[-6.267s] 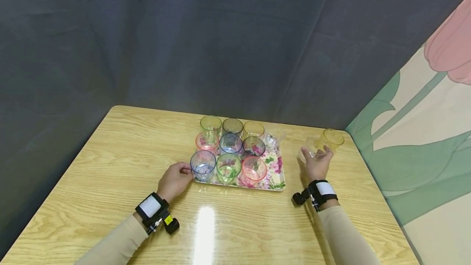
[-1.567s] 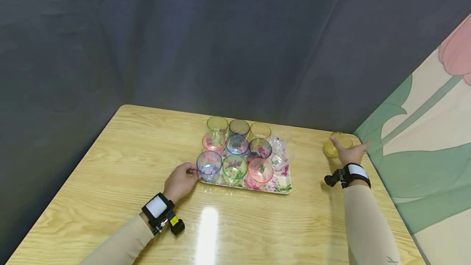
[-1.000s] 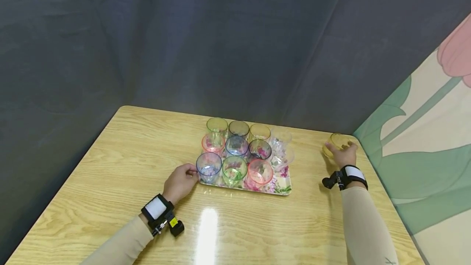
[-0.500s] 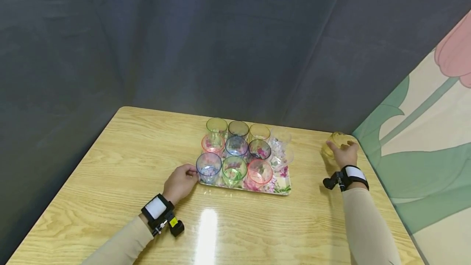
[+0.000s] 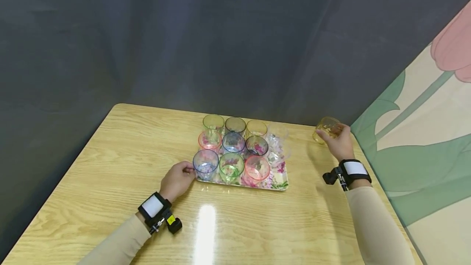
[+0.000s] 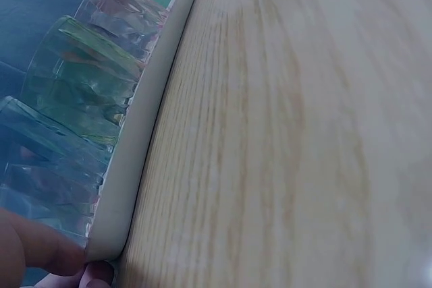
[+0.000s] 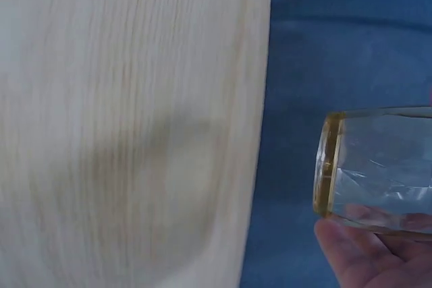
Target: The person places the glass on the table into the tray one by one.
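A yellow-tinted clear cup is held up off the table at the back right; my right hand grips its side. Seen from the right wrist, the cup hangs above the table with fingers against it. My left hand pinches the near left corner of a floral tray. Up close in the left wrist view, fingertips sit at that tray corner. Tinted cups stand in rows on the tray, among them a blue cup, a green cup and a red cup.
Colourless clear cups stand at the tray's right side, hard to separate. The wooden table ends at a dark curtain behind. A flower-patterned cloth borders the right side.
A clear cup from my right hand now stands on the tray's right side. That hand has since gripped the yellow cup and lifted it off the table. My left hand stays at the corner.
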The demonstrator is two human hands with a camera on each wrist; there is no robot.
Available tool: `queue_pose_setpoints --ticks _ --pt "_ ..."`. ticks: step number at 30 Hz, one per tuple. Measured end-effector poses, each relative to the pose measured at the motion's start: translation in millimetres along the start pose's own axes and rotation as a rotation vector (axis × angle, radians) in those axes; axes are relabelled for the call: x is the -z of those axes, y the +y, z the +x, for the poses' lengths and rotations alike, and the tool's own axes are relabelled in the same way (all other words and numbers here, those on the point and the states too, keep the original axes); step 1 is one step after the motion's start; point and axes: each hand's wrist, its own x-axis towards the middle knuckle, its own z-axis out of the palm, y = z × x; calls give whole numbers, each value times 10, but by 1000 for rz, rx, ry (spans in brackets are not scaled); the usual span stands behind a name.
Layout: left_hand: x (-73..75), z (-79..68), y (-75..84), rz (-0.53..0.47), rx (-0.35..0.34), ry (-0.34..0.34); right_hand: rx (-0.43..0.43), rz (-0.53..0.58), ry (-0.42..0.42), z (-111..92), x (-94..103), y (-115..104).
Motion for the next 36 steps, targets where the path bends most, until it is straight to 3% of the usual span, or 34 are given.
queue_pose_setpoints --ticks 9,21,27,36 --pt "-19 -25 -35 1 23 -8 177 -121 -44 -303 -38 -264" --pt "6 -18 -15 5 26 7 308 -207 -280 -828 -8 -678" --pt "13 -20 -16 7 20 7 373 -150 -253 -1068 -141 -622" --pt "11 -11 3 7 -7 17 323 -48 -294 -1280 -485 -394"
